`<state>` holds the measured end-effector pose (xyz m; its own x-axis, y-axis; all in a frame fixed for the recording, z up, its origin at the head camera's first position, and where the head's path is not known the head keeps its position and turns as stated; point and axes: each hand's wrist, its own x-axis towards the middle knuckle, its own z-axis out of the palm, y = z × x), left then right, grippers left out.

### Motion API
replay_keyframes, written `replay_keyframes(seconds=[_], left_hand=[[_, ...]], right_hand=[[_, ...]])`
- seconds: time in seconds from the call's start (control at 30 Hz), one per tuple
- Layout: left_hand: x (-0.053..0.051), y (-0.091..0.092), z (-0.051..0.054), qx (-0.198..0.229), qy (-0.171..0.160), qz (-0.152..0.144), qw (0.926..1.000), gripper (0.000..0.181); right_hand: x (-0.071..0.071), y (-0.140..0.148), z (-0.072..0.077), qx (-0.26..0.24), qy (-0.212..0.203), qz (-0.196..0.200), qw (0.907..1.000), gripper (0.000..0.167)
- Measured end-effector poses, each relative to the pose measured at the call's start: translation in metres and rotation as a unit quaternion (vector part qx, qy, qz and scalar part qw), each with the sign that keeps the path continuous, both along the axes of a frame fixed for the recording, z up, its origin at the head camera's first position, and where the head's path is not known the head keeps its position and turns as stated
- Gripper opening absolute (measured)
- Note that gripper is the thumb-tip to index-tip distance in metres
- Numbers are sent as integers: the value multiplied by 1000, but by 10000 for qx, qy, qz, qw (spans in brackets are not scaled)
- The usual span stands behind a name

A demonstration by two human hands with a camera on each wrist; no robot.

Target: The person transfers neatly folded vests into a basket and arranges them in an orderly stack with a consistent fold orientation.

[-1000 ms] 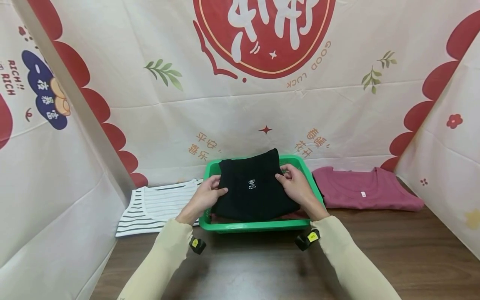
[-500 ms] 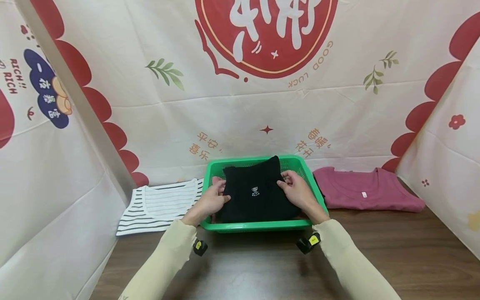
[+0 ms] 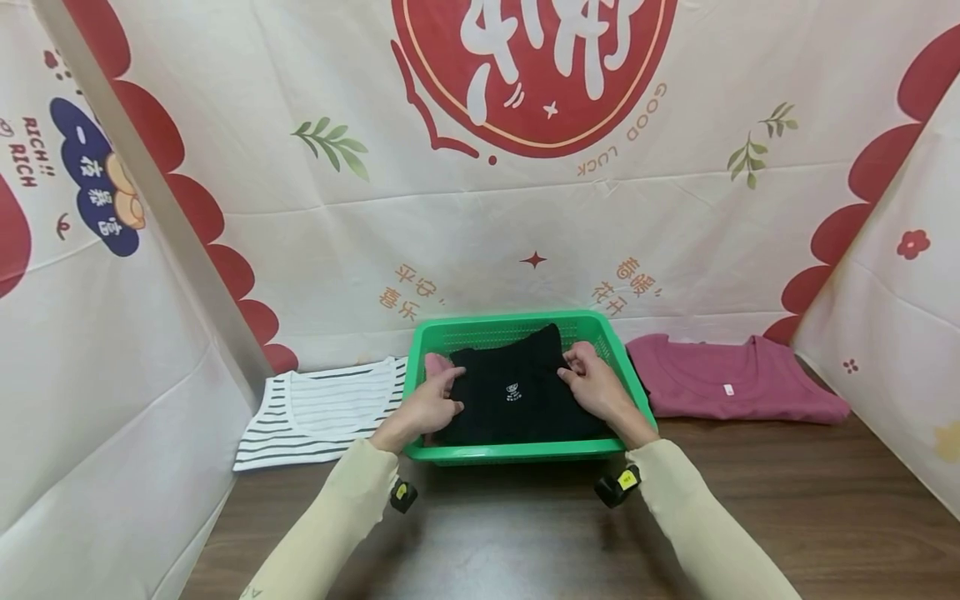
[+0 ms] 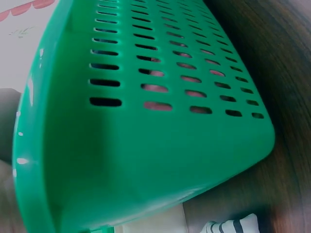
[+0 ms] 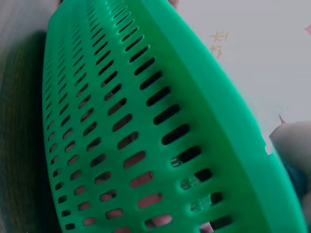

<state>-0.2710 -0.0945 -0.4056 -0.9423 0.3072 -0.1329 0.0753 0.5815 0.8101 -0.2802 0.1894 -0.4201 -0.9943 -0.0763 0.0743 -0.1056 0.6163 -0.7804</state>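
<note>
A folded black T-shirt (image 3: 517,392) with a small white print lies in a green plastic basket (image 3: 510,453), its upper right corner peaked. My left hand (image 3: 425,410) is at the shirt's left edge, index finger and thumb apart and resting on top of the cloth. On the opposite edge, my right hand (image 3: 597,385) pinches the shirt between thumb and fingers. Pink cloth (image 3: 437,364) shows under the black shirt on the left. Both wrist views mostly show the outside of the basket (image 4: 146,150), and the hands are largely hidden there.
A white striped top (image 3: 322,408) lies folded left of the basket, and a mauve top (image 3: 720,379) lies folded on the right. The wooden table (image 3: 510,533) ends at a printed cloth backdrop (image 3: 480,217), with cloth sides at left and right.
The black shirt has come down lower and toward me in the basket, with both hands moving along. My left fingers have shifted from pinching its edge to lying on top.
</note>
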Motion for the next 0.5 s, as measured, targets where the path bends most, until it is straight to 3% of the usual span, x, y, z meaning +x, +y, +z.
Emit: replay_keyframes(seconds=[0.17,0.5], left_hand=[[0,2,0,-103,136,-149,9997,54],[1,4,-2,-131,170,-212,9995,58]], right_hand=[[1,1,-1,0,-11,-82,10000,36],[1,-1,-5,229,56,-176,9996,35]])
